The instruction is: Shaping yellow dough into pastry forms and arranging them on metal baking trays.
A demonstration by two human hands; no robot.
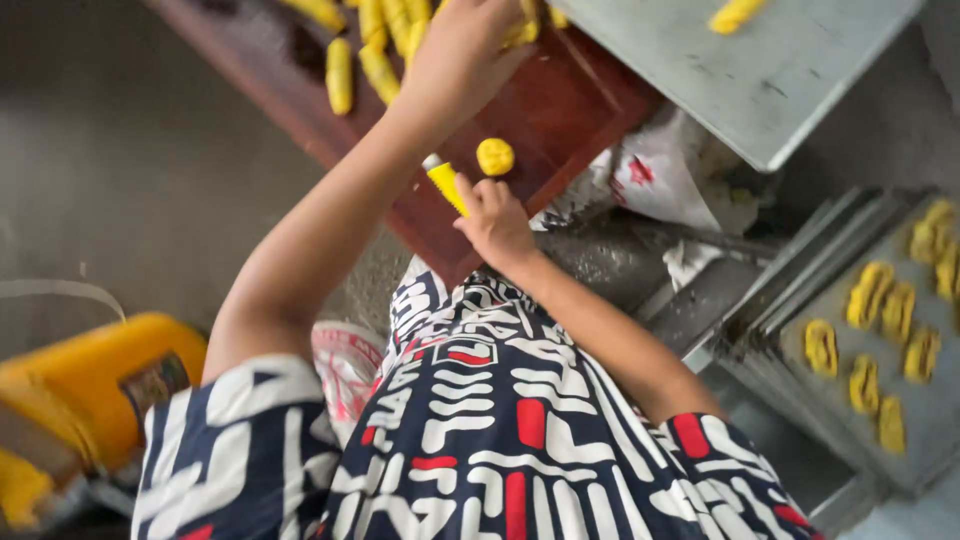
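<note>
My right hand mid-frame, fingers closed around a yellow tool, dough ball just above fingertips, left hand at top edge over dough sticks, grip unclear.

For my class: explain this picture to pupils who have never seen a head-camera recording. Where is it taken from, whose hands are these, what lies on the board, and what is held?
There is no machine here. One camera sits on a person's head and looks down, so the patterned clothing at the bottom is their own body. Both arms reach out to a dark red wooden board. On it lie yellow dough sticks and a small yellow dough ball. The left hand rests on the dough sticks at the far end; what its fingers grip is hidden. The right hand holds a yellow-handled tool beside the ball. To the right, a grey metal tray carries shaped yellow dough pieces. A yellow plastic container stands at lower left.
</note>
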